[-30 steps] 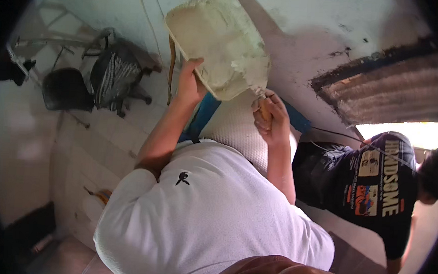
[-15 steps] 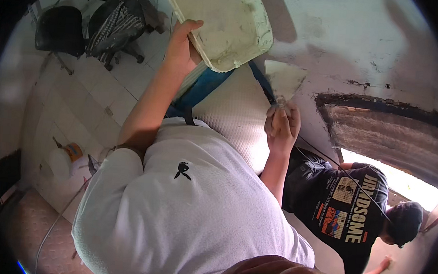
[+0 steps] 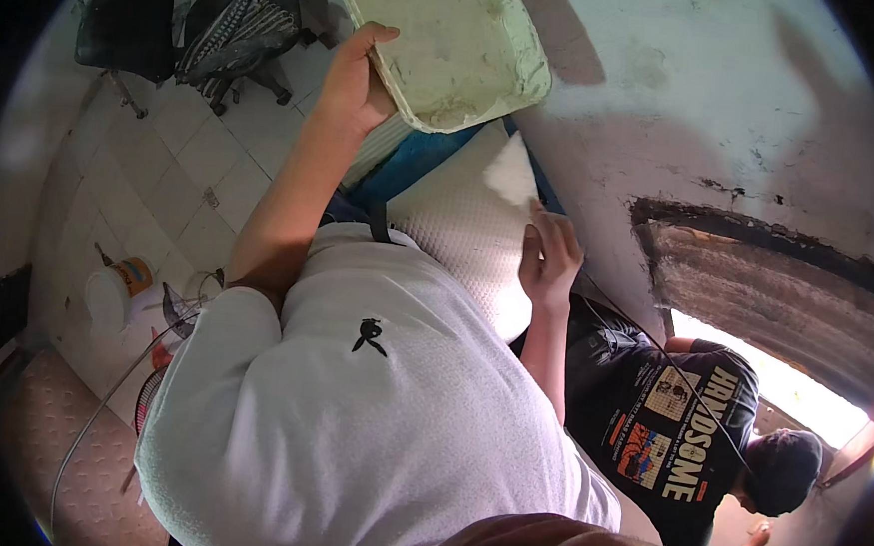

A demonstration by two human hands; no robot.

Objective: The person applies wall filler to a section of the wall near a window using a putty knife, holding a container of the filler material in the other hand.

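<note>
My left hand [image 3: 357, 80] grips the near-left rim of a pale, shallow rectangular tray [image 3: 541, 79], thumb over the edge and fingers beneath. Smears of a whitish paste coat the tray's inside. Below and right of it, my right hand [image 3: 555, 258] is closed round a putty knife [image 3: 510, 174]. The knife's wide blade points up and left, away from the wall, bright and slightly blurred. Its handle is hidden in my fingers. The blade looks apart from the tray.
A patched wall [image 3: 657, 116] rises on the right, with a broken-edged opening [image 3: 767, 283]. Close by on the right, a person in a black shirt [image 3: 648, 426] works. Two black chairs [image 3: 127, 29] stand far left; a white bucket [image 3: 111, 293] sits on the tiles. A cable [image 3: 644, 331] hangs nearby.
The putty knife has swung left and tilted, away from the wall, with my right hand turning. The tray has risen slightly. The person on the right has shifted down a little.
</note>
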